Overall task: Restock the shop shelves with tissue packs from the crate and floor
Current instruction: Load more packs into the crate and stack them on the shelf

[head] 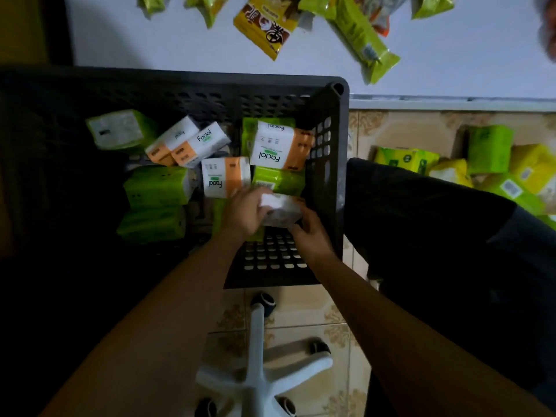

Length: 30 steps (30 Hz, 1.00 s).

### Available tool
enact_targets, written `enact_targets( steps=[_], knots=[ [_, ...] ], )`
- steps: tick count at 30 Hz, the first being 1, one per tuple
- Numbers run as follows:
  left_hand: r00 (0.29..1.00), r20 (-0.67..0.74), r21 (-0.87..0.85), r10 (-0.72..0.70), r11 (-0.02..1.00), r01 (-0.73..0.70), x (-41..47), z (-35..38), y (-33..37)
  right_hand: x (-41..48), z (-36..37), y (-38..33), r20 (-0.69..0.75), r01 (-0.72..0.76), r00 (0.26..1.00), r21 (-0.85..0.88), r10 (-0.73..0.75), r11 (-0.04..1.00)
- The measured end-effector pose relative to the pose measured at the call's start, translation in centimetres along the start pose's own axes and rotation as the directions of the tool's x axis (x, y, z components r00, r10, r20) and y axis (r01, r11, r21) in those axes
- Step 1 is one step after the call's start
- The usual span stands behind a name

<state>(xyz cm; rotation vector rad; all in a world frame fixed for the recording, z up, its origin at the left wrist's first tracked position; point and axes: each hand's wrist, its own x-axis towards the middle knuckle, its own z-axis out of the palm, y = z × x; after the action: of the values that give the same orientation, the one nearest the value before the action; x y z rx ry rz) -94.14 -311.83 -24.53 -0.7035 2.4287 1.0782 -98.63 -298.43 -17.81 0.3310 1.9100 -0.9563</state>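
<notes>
A dark plastic crate (328,164) sits on the tiled floor in front of me, holding several tissue packs, some green (156,186) and some white and orange marked "Facial" (278,145). Both hands reach into its right half. My left hand (245,213) and my right hand (310,236) together grip one whitish tissue pack (281,210), the left from its left side, the right from below. More green and yellow tissue packs (493,164) lie piled on the floor to the right of the crate.
Green and yellow packets (364,40) hang on the white wall above. A white swivel-chair base (261,371) with castors stands under my arms. My dark-clad leg (421,221) lies between the crate and the floor pile.
</notes>
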Motion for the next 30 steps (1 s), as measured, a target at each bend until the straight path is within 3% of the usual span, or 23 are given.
enact_targets(
  steps=[6, 10, 15, 19, 24, 30],
  knots=[
    [0.994, 0.033, -0.299, -0.106, 0.948, 0.111, -2.6, -5.9, 0.3, -2.9, 0.2, -3.3, 0.013, 0.119, 0.993, -0.038, -0.119, 0.992],
    [0.985, -0.110, -0.452, -0.131, 0.890, 0.068, -6.0, -12.3, 3.1, -4.2, 0.7, -5.5, 0.062, 0.316, 0.949, -0.132, -0.310, 0.940],
    [0.920, -0.353, -0.589, -0.173, 0.805, -0.075, -11.6, -20.4, 8.1, -13.1, -1.2, -13.4, 0.055, 0.462, 0.886, -0.027, -0.460, 0.887],
    [0.825, -0.560, -0.539, -0.075, 0.790, -0.294, -16.5, -26.7, 12.8, -20.1, -3.0, -19.0, 0.017, 0.562, 0.820, 0.171, -0.573, 0.809],
    [0.735, -0.678, -0.542, -0.008, 0.681, -0.492, -23.0, -31.6, 18.5, -28.9, -5.2, -23.4, -0.100, 0.718, 0.683, 0.277, -0.724, 0.639],
    [0.641, -0.757, -0.436, 0.124, 0.636, -0.637, -28.3, -35.3, 24.4, -36.6, -8.6, -25.2, -0.200, 0.878, 0.476, 0.171, -0.856, 0.448]
  ],
)
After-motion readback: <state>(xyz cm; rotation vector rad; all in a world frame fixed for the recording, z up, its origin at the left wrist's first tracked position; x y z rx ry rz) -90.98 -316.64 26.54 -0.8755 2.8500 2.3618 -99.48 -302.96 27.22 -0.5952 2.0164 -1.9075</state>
